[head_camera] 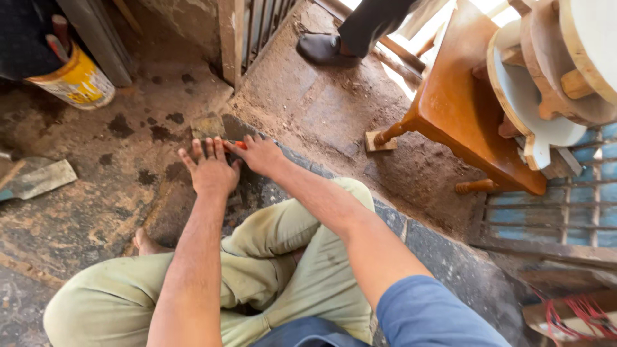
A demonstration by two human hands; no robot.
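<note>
Stained concrete floor (96,193) spreads under a person sitting cross-legged in pale green trousers (270,270). Just ahead of the knees, the left hand (211,168) lies flat on the floor with fingers spread, holding nothing. Right beside it, touching at the thumb side, the right hand (260,154) rests palm down over a small red-orange object (240,145), of which only a sliver shows; whether the fingers grip it I cannot tell. A small flat block (207,126) lies just beyond the left hand's fingertips. Far left of the hands sits a trowel-like metal blade (40,178), and beyond it a yellow can (76,82). Well to the right of the hands stands an orange wooden stool (463,109).
</note>
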